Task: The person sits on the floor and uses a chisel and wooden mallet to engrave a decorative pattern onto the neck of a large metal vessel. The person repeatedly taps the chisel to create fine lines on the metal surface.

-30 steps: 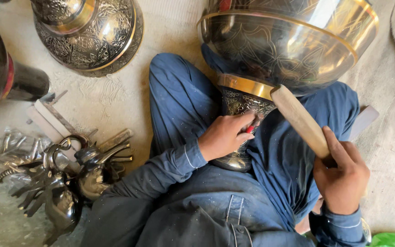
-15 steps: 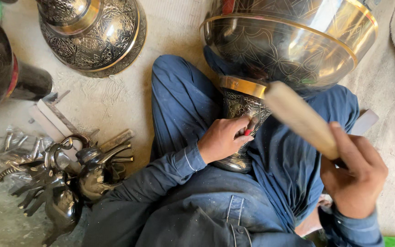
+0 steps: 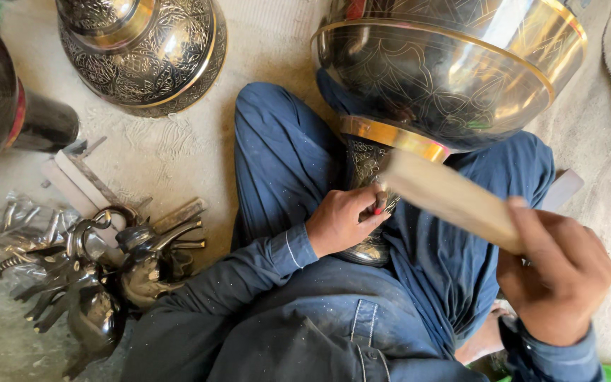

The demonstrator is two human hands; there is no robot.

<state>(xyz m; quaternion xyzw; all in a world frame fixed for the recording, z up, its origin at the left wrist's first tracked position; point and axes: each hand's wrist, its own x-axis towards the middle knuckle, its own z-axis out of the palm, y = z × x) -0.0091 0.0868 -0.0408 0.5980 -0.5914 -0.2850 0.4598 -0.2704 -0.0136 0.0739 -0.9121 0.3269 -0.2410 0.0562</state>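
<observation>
Head view looks down on a large engraved metal goblet (image 3: 447, 78), its bowl cut off at the top edge and its stem standing between the person's blue-trousered legs. The right hand (image 3: 556, 279) is closed around a wooden mallet (image 3: 447, 198), blurred by motion, its far end just beside the stem. The left hand (image 3: 341, 223) pinches a small red-tipped tool (image 3: 378, 209) against the stem; the tool's working end is hidden.

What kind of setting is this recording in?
Probably a metal-engraving craft workshop, worked on the floor: a large engraved brass vessel rests in the person's lap, another engraved piece stands nearby, and metal spouts and handles lie heaped alongside.
</observation>
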